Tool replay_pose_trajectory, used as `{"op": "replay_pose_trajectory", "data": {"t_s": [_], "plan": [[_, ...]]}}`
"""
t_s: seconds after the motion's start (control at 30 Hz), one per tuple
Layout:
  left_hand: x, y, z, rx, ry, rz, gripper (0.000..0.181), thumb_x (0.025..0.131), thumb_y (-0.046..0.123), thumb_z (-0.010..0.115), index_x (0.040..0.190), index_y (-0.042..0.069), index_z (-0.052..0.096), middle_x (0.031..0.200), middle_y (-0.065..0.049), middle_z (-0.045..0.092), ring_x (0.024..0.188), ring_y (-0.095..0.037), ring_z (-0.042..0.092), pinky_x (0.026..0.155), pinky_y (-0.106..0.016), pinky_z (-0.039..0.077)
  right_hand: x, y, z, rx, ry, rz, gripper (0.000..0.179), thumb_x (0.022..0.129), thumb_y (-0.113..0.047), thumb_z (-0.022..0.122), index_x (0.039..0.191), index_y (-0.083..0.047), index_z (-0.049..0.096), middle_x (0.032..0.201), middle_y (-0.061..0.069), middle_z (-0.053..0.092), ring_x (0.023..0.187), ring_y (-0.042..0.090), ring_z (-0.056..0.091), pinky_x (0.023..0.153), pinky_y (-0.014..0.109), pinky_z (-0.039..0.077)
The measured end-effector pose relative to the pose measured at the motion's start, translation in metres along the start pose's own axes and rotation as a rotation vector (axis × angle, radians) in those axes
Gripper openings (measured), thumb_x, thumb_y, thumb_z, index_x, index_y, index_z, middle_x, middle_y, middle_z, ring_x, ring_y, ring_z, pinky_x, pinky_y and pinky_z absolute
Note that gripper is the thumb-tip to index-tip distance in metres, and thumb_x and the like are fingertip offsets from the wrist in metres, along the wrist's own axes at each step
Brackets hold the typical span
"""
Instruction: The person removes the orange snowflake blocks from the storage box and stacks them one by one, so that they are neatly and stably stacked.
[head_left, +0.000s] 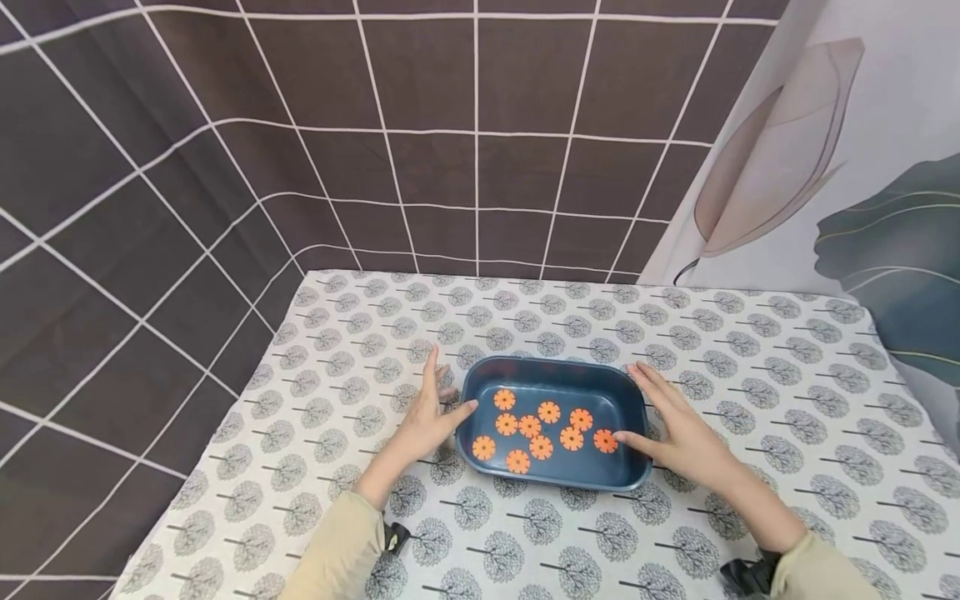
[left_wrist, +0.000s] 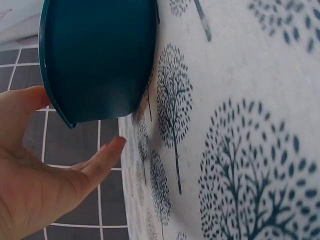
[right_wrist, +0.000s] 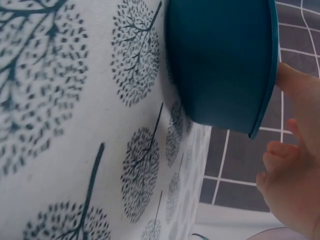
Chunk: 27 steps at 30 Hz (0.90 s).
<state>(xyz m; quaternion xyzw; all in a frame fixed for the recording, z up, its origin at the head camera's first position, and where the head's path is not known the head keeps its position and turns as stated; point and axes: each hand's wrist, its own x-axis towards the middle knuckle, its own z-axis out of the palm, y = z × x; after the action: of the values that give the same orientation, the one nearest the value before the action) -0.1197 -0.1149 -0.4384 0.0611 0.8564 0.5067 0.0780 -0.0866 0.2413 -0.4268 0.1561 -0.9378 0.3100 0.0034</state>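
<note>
Tree-print cloth [head_left: 600,546] under tub [head_left: 555,373]; left hand [head_left: 429,417] nine o'clock, right hand [head_left: 682,429] three, neither gripping, thumb contact unclear; uneven lift could spill discs [head_left: 530,427].

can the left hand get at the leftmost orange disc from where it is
Probably yes: the left hand is beside the open blue tray, and nothing lies over that leftmost orange disc.

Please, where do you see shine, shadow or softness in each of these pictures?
Head view: soft sheen inside the blue tray, orange discs distinct; left wrist view: pale shine low on the tray's outer wall, left hand slightly soft; right wrist view: dim shadow on the tablecloth beside the tray, right hand slightly soft.
</note>
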Motion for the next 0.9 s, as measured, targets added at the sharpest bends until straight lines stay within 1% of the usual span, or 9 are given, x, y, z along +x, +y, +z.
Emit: {"op": "replay_pose_trajectory", "data": {"t_s": [0.03,0.1,0.13,0.23,0.4,0.53,0.73,0.83,0.9], "plan": [[0.000,0.000,0.000,-0.015,-0.005,-0.002,0.105,0.082,0.028,0.069,0.148,0.029,-0.012,0.149,-0.019,0.028,0.120,-0.033,0.050,0.106,-0.059,0.029,0.001,0.000,0.001,0.001,-0.007,-0.012,0.095,0.075,-0.037,0.075,0.150,-0.027,0.016,0.156,0.010,0.014,0.131,0.044,0.030,0.098,0.070,0.029],[0.001,-0.001,0.001,-0.044,-0.016,0.001,0.105,0.081,0.023,0.070,0.149,0.026,-0.009,0.146,-0.019,0.033,0.118,-0.033,0.052,0.106,-0.060,0.028,0.004,-0.002,0.002,0.001,-0.027,-0.030,0.097,0.074,-0.032,0.077,0.150,-0.027,0.017,0.155,0.012,0.016,0.130,0.044,0.031,0.098,0.068,0.030],[0.002,-0.002,0.001,-0.052,-0.019,0.001,0.105,0.080,0.021,0.071,0.150,0.024,-0.008,0.144,-0.019,0.035,0.118,-0.033,0.052,0.106,-0.060,0.028,0.005,-0.003,0.002,-0.002,-0.038,-0.036,0.098,0.073,-0.029,0.078,0.150,-0.027,0.017,0.155,0.013,0.017,0.134,0.045,0.024,0.100,0.069,0.027],[0.004,-0.004,0.001,-0.079,-0.034,-0.004,0.103,0.078,0.015,0.071,0.150,0.019,-0.003,0.140,-0.020,0.040,0.116,-0.033,0.053,0.106,-0.057,0.031,0.008,-0.006,0.004,-0.014,-0.064,-0.054,0.099,0.070,-0.024,0.080,0.150,-0.024,0.020,0.152,0.016,0.022,0.133,0.046,0.026,0.101,0.067,0.029],[0.006,-0.005,0.001,-0.135,-0.058,-0.023,0.097,0.077,0.007,0.070,0.150,0.014,0.005,0.138,-0.021,0.042,0.118,-0.035,0.051,0.101,-0.051,0.041,0.013,-0.012,0.006,-0.075,-0.094,-0.085,0.093,0.070,-0.023,0.081,0.147,-0.015,0.029,0.147,0.019,0.033,0.129,0.044,0.035,0.101,0.063,0.032],[0.006,-0.004,0.002,-0.170,-0.066,-0.036,0.094,0.077,0.005,0.070,0.149,0.013,0.011,0.138,-0.022,0.041,0.119,-0.037,0.049,0.097,-0.048,0.045,0.016,-0.015,0.009,-0.130,-0.107,-0.110,0.088,0.069,-0.024,0.081,0.143,-0.010,0.037,0.144,0.017,0.039,0.127,0.046,0.036,0.101,0.064,0.031],[0.006,-0.003,0.002,-0.137,-0.066,-0.063,0.083,0.077,0.005,0.069,0.146,0.011,0.023,0.137,-0.021,0.043,0.119,-0.038,0.050,0.097,-0.049,0.045,0.018,-0.016,0.013,-0.172,-0.118,-0.139,0.080,0.067,-0.021,0.082,0.136,-0.005,0.046,0.139,0.018,0.044,0.127,0.048,0.035,0.105,0.063,0.026],[0.005,-0.003,0.002,-0.121,-0.068,-0.084,0.075,0.078,0.006,0.069,0.142,0.010,0.031,0.136,-0.019,0.045,0.119,-0.036,0.050,0.098,-0.048,0.045,0.019,-0.016,0.013,-0.194,-0.119,-0.163,0.074,0.067,-0.020,0.082,0.132,-0.004,0.051,0.139,0.018,0.045,0.126,0.045,0.038,0.104,0.063,0.027],[0.006,-0.003,0.002,-0.121,-0.071,-0.095,0.070,0.078,0.007,0.068,0.140,0.010,0.036,0.136,-0.018,0.046,0.119,-0.035,0.051,0.097,-0.046,0.047,0.019,-0.016,0.014,-0.217,-0.116,-0.190,0.071,0.067,-0.021,0.082,0.129,-0.004,0.054,0.138,0.018,0.046,0.124,0.044,0.042,0.102,0.061,0.032]]}}
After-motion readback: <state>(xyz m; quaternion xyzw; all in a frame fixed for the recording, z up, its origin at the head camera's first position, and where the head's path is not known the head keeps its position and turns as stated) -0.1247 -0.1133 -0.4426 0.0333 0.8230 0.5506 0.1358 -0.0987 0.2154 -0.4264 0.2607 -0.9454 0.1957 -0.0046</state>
